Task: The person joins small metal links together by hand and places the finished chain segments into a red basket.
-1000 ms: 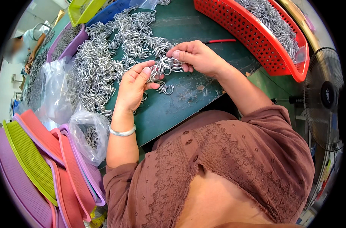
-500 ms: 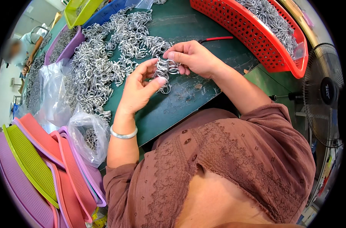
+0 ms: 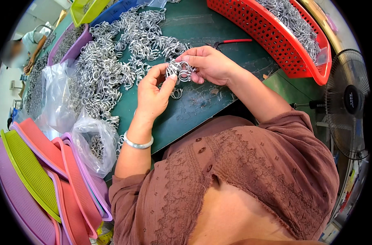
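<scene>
Between my two hands is a small cluster of silvery metal rings [image 3: 180, 70], held above the near part of the green table [image 3: 161, 126]. My left hand [image 3: 154, 90] is closed on the cluster's left side, thumb on top. From the right, my right hand [image 3: 208, 65] pinches the same rings with thumb and fingers. One ring [image 3: 176, 93] shows just below the cluster; whether it is linked to it I cannot tell. A large heap of similar rings [image 3: 98, 67] spreads across the table to the left and beyond my hands.
Red-handled pliers [image 3: 235, 41] lie beyond my right hand. A red perforated basket [image 3: 271, 45] of rings stands far right, near a fan [image 3: 349, 102]. At left are a clear plastic bag [image 3: 98, 136] with rings and stacked colored baskets [image 3: 28, 175]. Another person [image 3: 32, 45] is at far left.
My left hand has shifted slightly right and turned inward, its thumb now pressing on the rings. The cluster is bunched closer together between both hands. My right hand has barely moved.
</scene>
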`<state>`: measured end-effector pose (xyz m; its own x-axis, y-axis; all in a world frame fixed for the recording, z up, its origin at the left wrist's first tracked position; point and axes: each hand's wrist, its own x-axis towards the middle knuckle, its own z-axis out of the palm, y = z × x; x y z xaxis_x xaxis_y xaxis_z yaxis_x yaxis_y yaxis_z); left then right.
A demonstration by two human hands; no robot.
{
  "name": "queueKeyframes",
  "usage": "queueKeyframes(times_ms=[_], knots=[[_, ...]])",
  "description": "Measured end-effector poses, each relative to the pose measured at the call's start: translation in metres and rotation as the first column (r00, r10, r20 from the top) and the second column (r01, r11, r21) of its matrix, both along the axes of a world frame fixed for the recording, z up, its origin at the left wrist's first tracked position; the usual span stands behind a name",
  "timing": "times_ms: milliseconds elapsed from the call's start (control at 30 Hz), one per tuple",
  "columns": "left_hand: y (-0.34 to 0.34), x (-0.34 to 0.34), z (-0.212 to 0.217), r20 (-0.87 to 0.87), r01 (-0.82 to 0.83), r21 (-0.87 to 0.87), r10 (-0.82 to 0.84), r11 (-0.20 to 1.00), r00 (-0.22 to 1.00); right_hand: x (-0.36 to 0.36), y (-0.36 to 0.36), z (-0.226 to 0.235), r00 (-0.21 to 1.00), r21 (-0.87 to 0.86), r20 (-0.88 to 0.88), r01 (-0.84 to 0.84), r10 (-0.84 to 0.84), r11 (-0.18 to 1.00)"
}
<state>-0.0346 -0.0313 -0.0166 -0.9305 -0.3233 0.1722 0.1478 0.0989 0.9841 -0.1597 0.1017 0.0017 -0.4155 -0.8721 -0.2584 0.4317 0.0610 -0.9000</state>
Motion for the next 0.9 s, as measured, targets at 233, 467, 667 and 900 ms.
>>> queueKeyframes(times_ms=[233,467,667,900], knots=[[-0.005,0.0005,-0.0026,-0.013,0.014,-0.069,-0.015,0.998,1.0,0.0007,0.0,0.0015,0.999,-0.008,-0.024,0.021,-0.021,1.0],[-0.008,0.0035,-0.0002,0.053,0.093,0.054,-0.096,0.994,0.994,0.002,-0.0011,0.0025,0.93,-0.013,-0.368,0.028,-0.03,1.0],[-0.0085,0.0034,0.0041,0.072,0.133,0.146,-0.145,0.98,0.987,-0.0003,-0.0009,0.0057,0.884,-0.012,-0.468,0.001,-0.007,1.0],[-0.0095,0.0024,0.0018,0.07,0.048,0.174,-0.061,0.983,0.996,-0.0023,-0.0002,0.0077,0.842,-0.006,-0.537,-0.053,0.041,0.999]])
